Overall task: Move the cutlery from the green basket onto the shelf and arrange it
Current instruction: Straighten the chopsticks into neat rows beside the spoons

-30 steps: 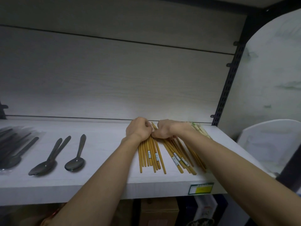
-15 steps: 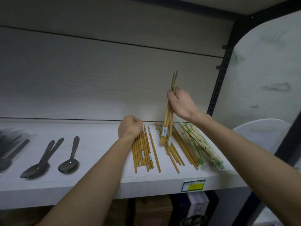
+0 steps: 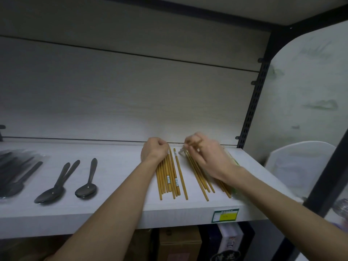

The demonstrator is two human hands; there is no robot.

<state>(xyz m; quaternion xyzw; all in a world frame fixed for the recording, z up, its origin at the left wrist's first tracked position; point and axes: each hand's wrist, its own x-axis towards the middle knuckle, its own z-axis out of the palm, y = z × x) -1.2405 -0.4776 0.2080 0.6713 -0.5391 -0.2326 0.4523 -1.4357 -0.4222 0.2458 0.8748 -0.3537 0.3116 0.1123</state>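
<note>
Wooden chopsticks lie in two groups on the white shelf (image 3: 116,210). The left group (image 3: 168,178) points front to back; my left hand (image 3: 154,150) rests curled on its far ends. My right hand (image 3: 205,155) is low over the right group (image 3: 199,176), its fingers curled round the far ends of a few chopsticks. The hand is blurred by motion. Wrapped chopsticks in clear green-printed plastic (image 3: 232,161) lie mostly hidden under my right wrist. The green basket is out of view.
Dark metal spoons (image 3: 56,187) and a single spoon (image 3: 87,187) lie to the left, with bagged dark cutlery (image 3: 13,174) at the far left. A black slotted upright (image 3: 252,102) bounds the shelf on the right. Boxes (image 3: 178,242) stand below; a white plastic chair (image 3: 297,162) is at right.
My right hand, which held a few chopsticks raised upright half a second ago, has come down to the shelf with them. My left hand stayed on the left group.
</note>
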